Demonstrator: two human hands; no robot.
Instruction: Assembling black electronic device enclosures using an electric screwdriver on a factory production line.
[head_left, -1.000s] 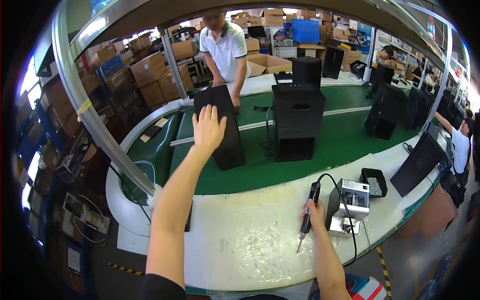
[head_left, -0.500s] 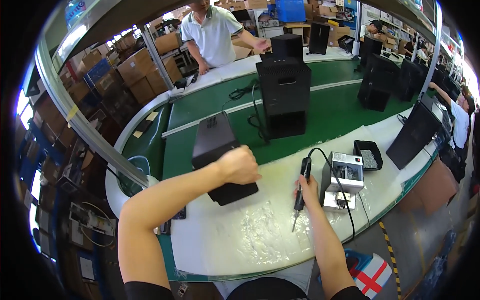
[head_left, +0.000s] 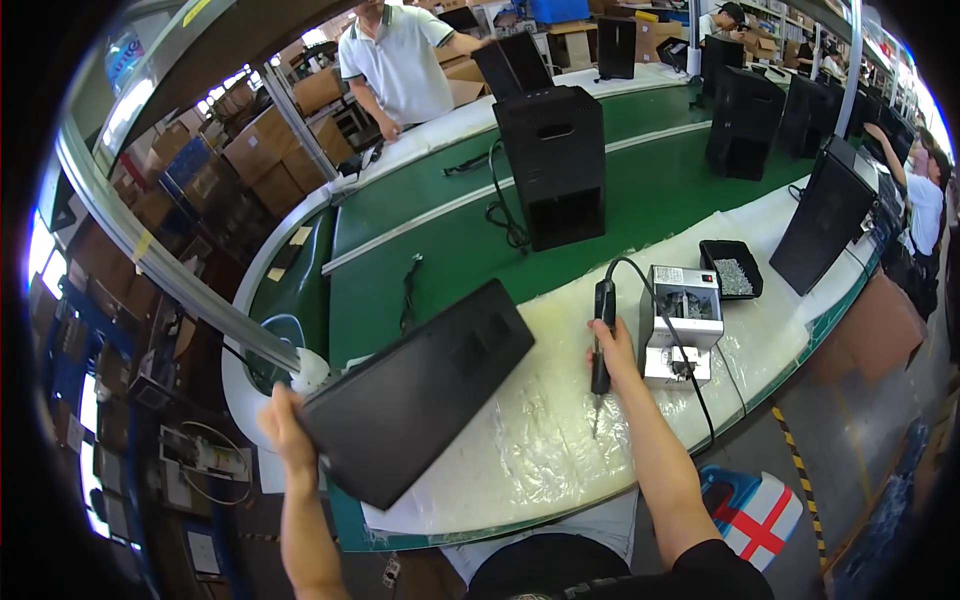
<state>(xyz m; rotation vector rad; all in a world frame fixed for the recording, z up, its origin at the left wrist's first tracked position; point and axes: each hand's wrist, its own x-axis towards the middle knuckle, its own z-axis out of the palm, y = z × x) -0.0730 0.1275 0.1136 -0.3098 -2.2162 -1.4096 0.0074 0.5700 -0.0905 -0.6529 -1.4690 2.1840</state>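
Observation:
My left hand (head_left: 287,432) is closed on the near left end of a long black box-shaped housing (head_left: 420,395), tilted over the left part of the worktop. The fingertips behind the housing are hidden. In my right hand (head_left: 617,355) is a black electric screwdriver (head_left: 604,303), its bit pointing down over the clear plastic film (head_left: 545,465) on the pale padded bench (head_left: 470,505). The bit touches no screw that I can see. Right of that hand stands a small metal screw feeder (head_left: 686,325), with a black tray of small screws (head_left: 733,277) beside it.
A tall black housing (head_left: 550,165) stands on the green belt (head_left: 450,235), trailing a cable. Across it, a person (head_left: 400,70) has a hand at another black housing (head_left: 515,65). A further housing (head_left: 825,220) leans at right. A metal post (head_left: 165,245) rises at left.
My left hand has moved left and down, swinging the black housing toward me and tilting it. The screwdriver stays in my right hand. Across the belt, the other person has tilted a housing.

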